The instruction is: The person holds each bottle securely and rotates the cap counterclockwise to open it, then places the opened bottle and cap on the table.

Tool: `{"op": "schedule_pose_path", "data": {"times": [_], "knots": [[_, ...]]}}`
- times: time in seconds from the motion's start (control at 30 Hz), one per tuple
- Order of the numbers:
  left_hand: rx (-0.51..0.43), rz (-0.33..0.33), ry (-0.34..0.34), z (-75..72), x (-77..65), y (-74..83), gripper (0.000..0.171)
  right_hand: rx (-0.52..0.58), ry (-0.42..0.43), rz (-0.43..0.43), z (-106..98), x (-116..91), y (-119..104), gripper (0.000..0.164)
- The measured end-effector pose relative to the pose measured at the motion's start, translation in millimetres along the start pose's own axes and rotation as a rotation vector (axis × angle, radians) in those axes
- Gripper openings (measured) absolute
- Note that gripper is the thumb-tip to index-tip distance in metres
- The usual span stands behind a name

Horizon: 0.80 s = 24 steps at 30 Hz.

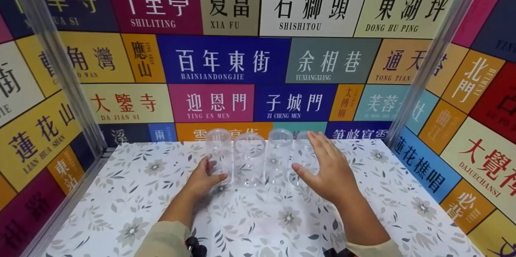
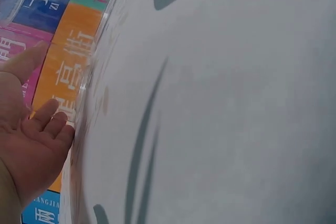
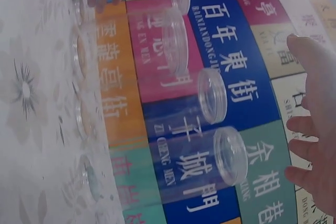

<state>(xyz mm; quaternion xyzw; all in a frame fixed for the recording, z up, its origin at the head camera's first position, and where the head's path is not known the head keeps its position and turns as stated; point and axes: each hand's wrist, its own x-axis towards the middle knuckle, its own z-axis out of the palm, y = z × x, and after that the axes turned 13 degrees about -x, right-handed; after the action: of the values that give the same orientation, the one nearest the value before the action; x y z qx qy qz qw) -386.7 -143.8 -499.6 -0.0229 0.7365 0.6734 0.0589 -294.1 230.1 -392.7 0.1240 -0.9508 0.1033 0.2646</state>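
Observation:
Several clear cylindrical plastic jars stand upright in a row at the back of the table in the head view. My left hand [image 1: 204, 178] is at the leftmost jar [image 1: 221, 156], its thumb in front and its fingers along the left side, loosely bent. In the left wrist view, the left hand [image 2: 37, 135] has its thumb spread from the fingers. A wider jar [image 1: 250, 168] and a slim jar [image 1: 279, 162] stand in the middle. Beside the rightmost jar [image 1: 303, 144], my right hand [image 1: 332, 170] is spread, partly covering it. The right wrist view shows that jar's round lid [image 3: 231, 156] apart from the right fingers.
A white tablecloth [image 1: 288, 218] with grey flowers and leaves covers the table. Coloured panels [image 1: 223, 59] with Chinese lettering rise behind and at both sides. Clear upright corner strips [image 1: 433, 47] stand at the left and right back corners.

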Motion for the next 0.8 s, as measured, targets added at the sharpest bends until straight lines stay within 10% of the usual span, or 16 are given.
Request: {"op": "schedule_pose_path", "data": {"times": [0.8], "knots": [[0.074,0.041,-0.162,1.2,-48.8,5.6,0.079,0.256,-0.157,-0.053,10,0,-39,0.076]]}}
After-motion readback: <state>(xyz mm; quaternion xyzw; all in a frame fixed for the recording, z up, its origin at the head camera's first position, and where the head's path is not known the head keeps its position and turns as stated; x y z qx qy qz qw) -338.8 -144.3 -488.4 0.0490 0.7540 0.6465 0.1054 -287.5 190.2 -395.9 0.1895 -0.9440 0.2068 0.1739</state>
